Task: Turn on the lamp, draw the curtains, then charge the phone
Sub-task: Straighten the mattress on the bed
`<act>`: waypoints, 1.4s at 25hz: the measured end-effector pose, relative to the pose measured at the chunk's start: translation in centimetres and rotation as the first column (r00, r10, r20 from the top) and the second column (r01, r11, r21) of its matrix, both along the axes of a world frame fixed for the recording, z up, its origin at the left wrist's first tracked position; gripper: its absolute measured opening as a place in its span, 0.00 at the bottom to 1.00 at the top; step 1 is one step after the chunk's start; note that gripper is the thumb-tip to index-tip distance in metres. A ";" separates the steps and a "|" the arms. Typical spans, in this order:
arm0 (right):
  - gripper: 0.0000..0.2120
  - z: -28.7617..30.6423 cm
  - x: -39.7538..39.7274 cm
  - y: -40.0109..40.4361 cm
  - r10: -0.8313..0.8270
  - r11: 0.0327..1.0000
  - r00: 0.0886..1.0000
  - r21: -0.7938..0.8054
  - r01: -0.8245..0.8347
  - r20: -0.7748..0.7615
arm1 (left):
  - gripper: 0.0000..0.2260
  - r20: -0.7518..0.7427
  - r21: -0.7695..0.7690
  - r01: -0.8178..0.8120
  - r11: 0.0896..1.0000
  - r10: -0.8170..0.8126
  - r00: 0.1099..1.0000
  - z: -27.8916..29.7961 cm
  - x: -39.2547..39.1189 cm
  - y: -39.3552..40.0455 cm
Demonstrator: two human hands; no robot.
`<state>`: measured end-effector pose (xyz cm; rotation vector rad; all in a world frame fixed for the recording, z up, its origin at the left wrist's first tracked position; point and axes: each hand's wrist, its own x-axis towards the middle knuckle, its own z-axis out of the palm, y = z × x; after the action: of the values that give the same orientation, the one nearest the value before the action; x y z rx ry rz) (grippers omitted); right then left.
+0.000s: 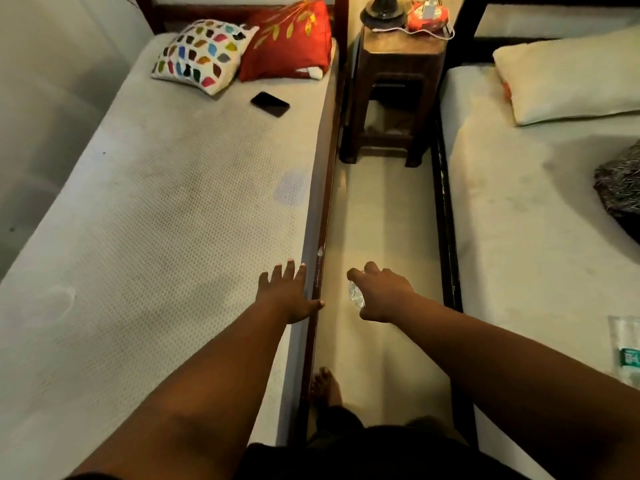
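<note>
Reaching forward over the aisle between two beds, both arms stretch out from the near edge. The left hand is spread, fingers straight, above the right edge of the left mattress, with its thumb over the dark wooden bed rail; whether it touches the mattress cannot be told. The right hand hangs over the floor with its fingers curled round a small clear, shiny thing, too blurred to name.

The phone lies screen up, dark, on the far part of the left mattress, just near of two pillows: a white one with coloured patches to the left and a red one with a leaf pattern to the right. It is well apart from both hands.

At the far end of the aisle stands a brown stool. On its top sits the dark lamp base, with a red-and-white packet just to its right. A white charger stands on the packet and a white cable trails across the stool top.

On the right bed a cream pillow lies at the far end, a dark patterned cloth at the right edge, and a clear wrapper with a green label nearer. A bare foot stands on the floor beside the left bed rail.
</note>
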<state>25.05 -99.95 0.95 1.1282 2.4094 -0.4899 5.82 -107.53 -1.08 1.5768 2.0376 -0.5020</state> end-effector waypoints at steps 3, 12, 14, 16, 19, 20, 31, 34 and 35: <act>0.33 0.7 -0.2 5.8 -0.071 0.997 0.997 0.004 0.072 -0.035 | 0.43 0.026 0.019 0.035 0.999 -0.035 0.999 0.7 0.2 6.9; 0.30 2.1 1.9 26.5 -0.087 0.995 0.994 0.034 0.089 -0.060 | 0.43 0.000 0.064 0.001 0.998 -0.001 1.000 2.6 -0.8 28.3; 0.30 2.8 2.3 31.7 -0.065 0.997 0.995 0.037 0.068 -0.070 | 0.42 0.017 0.081 -0.066 0.995 0.065 0.998 3.2 -1.0 33.0; 0.29 3.6 2.3 35.8 -0.048 0.997 0.996 0.056 0.052 -0.075 | 0.42 0.044 0.087 -0.122 0.989 0.119 0.992 3.4 -0.5 36.3; 0.28 4.0 1.7 42.2 -0.075 0.995 0.994 0.059 0.080 -0.082 | 0.43 0.074 0.080 -0.108 0.991 0.102 0.992 2.8 0.3 41.2; 0.28 4.0 1.3 44.1 -0.085 0.995 0.993 0.050 0.089 -0.083 | 0.43 0.082 0.070 -0.095 0.993 0.089 0.993 2.5 0.2 42.7; 0.29 4.9 -6.9 64.8 -0.216 0.975 0.976 0.035 0.218 -0.037 | 0.45 0.074 0.092 -0.141 0.986 0.135 0.988 4.5 -12.8 65.3; 0.29 5.5 -9.3 69.6 -0.269 0.963 0.962 0.020 0.270 -0.057 | 0.45 0.068 0.128 -0.112 0.985 0.104 0.992 6.4 -15.0 70.7; 0.29 5.5 -10.1 71.3 -0.283 0.959 0.957 0.013 0.284 -0.068 | 0.45 0.074 0.127 -0.097 0.987 0.089 0.993 6.5 -15.4 72.2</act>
<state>14.96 -28.65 6.45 1.5007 2.3217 -0.5997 -9.57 -35.28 5.46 1.5421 2.1182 -0.2817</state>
